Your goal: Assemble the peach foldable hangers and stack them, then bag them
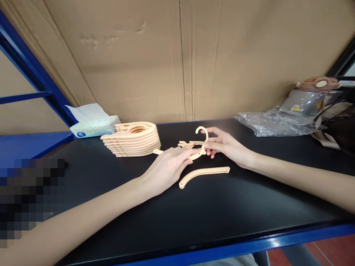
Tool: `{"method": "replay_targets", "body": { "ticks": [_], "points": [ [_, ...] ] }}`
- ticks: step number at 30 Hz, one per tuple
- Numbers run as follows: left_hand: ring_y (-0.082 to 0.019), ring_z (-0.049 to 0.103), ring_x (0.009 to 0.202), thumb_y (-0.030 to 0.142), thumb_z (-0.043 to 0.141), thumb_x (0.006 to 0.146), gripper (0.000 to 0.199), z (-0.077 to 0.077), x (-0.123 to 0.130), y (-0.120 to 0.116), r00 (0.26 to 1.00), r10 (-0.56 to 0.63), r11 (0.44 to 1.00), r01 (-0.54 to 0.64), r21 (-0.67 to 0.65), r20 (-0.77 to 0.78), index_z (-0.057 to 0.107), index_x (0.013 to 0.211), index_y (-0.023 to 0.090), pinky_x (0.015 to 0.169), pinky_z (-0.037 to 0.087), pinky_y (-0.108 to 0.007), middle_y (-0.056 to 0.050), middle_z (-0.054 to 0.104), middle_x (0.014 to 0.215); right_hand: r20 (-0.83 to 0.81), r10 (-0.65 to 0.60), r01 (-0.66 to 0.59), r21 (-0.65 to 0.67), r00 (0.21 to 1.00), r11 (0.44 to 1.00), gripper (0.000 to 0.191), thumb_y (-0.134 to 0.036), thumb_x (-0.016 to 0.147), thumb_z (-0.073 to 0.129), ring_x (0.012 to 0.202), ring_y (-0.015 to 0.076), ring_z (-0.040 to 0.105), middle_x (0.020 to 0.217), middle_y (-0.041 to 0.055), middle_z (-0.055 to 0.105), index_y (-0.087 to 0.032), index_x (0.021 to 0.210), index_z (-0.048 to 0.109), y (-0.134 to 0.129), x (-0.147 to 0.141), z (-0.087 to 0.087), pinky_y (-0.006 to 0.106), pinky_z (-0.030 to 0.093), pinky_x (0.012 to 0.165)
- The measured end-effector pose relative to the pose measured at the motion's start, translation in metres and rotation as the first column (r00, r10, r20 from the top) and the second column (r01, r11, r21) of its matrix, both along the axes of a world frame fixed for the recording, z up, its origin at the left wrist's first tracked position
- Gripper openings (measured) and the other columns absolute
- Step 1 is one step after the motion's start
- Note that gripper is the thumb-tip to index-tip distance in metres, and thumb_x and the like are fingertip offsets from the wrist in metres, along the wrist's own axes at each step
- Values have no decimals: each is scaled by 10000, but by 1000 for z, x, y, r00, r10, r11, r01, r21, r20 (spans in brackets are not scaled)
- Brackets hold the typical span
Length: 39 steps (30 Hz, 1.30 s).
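My left hand (172, 166) is closed around a cream plastic hanger arm (196, 156), whose far end pokes out past the knuckles on the left. The fingers of my right hand (219, 142) pinch a cream hanger hook (205, 133) that stands upright with its curl to the left. Hook and arm meet between my two hands; whether they are joined I cannot tell. A loose curved hanger arm (203, 174) lies on the black table just in front. Behind my fingers are more small cream pieces (185, 144), partly hidden.
A neat stack of cream folded hangers (131, 142) sits left of my hands, with a tissue pack (94, 125) behind it. At the back right are clear plastic wrapping (260, 122), a bottle with a brown lid (302, 98) and a dark bag (341, 125). Cardboard (155, 66) lines the back.
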<state>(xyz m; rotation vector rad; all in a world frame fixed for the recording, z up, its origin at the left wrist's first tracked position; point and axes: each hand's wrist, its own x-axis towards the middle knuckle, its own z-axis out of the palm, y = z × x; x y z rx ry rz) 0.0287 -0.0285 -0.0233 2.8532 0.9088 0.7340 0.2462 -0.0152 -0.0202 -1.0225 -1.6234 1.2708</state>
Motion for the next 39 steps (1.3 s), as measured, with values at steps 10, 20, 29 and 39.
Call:
{"method": "replay_targets", "body": {
  "ticks": [10, 20, 29, 39],
  "points": [
    [-195, 628, 929, 151, 410, 948, 295, 0, 1, -1, 998, 53, 997, -51, 53, -41, 538, 1206, 212, 791, 479, -344, -45, 674, 1074, 43, -36, 29, 156, 998, 987, 369, -266, 799, 601, 598, 114, 557, 709, -28, 615, -218, 1111, 411, 1, 0, -3, 278, 454, 568],
    [-183, 612, 895, 145, 447, 939, 309, 0, -1, 1, 1000, -3, 999, 3, 35, -18, 532, 1230, 199, 762, 475, -316, -46, 666, 1045, 52, -36, 33, 57, 998, 998, 406, -283, 781, 634, 597, 115, 556, 705, -25, 627, -206, 1127, 435, -2, -1, 1, 283, 443, 589],
    [-182, 623, 879, 136, 438, 939, 314, 0, 1, -1, 999, 16, 999, -14, 50, -40, 528, 1230, 212, 751, 473, -318, -44, 671, 1049, 85, -52, 47, 54, 995, 997, 413, -297, 779, 635, 558, 98, 505, 690, -41, 616, -211, 1133, 442, -2, -2, 1, 272, 373, 571],
    [-184, 626, 854, 98, 473, 917, 328, 0, 2, -2, 997, 39, 994, -31, 103, -72, 524, 1223, 203, 735, 475, -320, -41, 677, 1033, 101, -96, 83, 129, 990, 988, 367, -270, 774, 630, 525, 87, 475, 654, -50, 610, -201, 1073, 430, 0, -3, -1, 268, 392, 575]
  ]
}}
